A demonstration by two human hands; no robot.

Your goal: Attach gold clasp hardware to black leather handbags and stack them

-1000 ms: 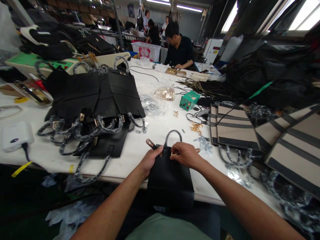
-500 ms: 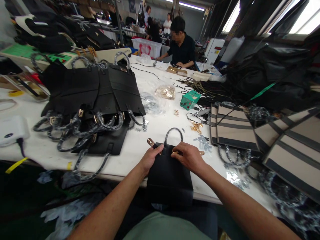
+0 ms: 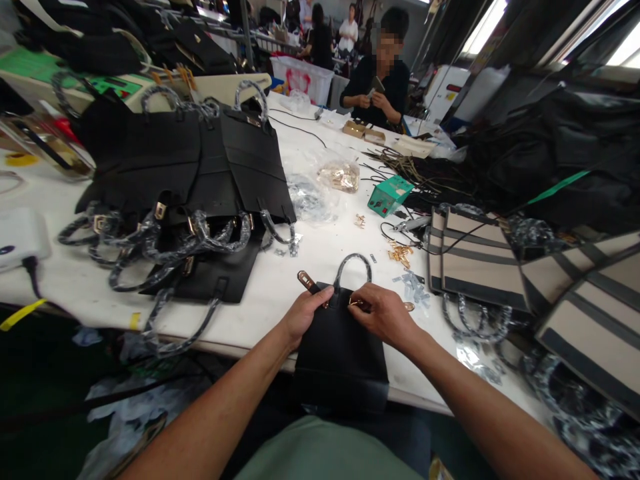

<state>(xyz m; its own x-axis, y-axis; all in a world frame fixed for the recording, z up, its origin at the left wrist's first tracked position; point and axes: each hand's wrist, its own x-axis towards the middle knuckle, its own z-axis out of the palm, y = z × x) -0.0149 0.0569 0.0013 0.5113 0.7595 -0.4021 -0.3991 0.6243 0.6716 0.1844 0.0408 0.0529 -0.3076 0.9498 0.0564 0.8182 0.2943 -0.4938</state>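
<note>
A black handbag panel lies in front of me, its lower part hanging over the table's front edge. Its plastic-wrapped handle arches up from the top edge. My left hand is closed on the panel's upper left edge, thumb on top. Beside that thumb, a black strap with a gold clasp sticks out to the upper left. With fingertips pinched, my right hand holds a small gold metal fitting against the panel near the handle's right base. Another gold piece shows just past the right knuckles.
Stacked black handbags with wrapped handles cover the left of the table. To the right lie gold fittings, flat metal plates, a green box and beige striped panels. A co-worker sits across the table.
My view has shifted slightly, while both hands keep their places on the panel. The co-worker across the table has raised both hands and now holds a small object.
</note>
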